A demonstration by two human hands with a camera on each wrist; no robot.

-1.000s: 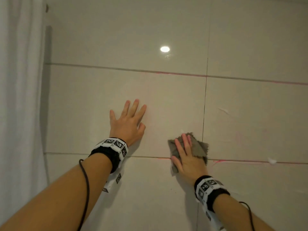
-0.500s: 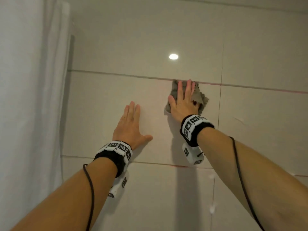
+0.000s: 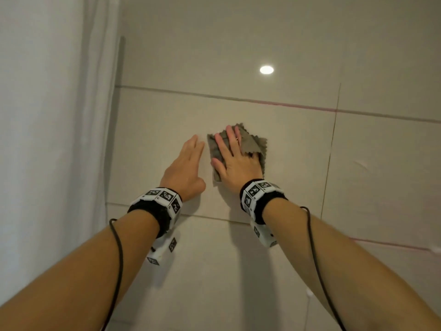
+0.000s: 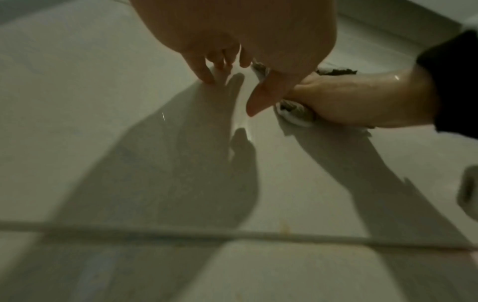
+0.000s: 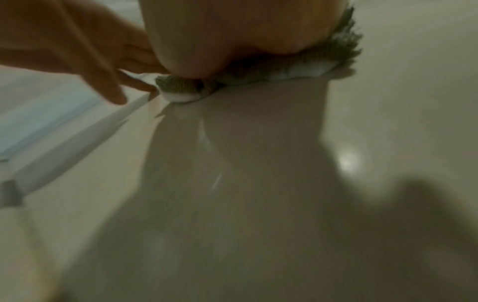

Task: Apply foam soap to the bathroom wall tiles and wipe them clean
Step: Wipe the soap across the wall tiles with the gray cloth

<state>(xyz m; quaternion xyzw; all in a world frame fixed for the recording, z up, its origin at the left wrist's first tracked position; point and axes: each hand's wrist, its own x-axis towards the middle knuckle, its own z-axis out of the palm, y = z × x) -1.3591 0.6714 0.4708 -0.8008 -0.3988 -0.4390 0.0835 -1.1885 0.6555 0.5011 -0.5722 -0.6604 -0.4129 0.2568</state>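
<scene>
White curtain [image 3: 47, 139] is seen hanging at far left, beside the tiles [image 3: 298, 163]. Next, the left hand [image 3: 186, 168] is laid flat on a tile, fingers straight and pressed together, thumb out. Just beside it, the grey cloth [image 3: 253, 144] is pressed against the same tile under the right hand [image 3: 235, 161], fingers straight and slightly spread; white foam [image 5: 178, 98] is seen along the cloth's edge

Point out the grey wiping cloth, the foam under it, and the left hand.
grey wiping cloth [image 3: 251, 143]: head view, upper right fold.
white foam [image 5: 178, 97]: right wrist view, blob under cloth edge.
left hand [image 3: 185, 167]: head view, back of hand.
</scene>
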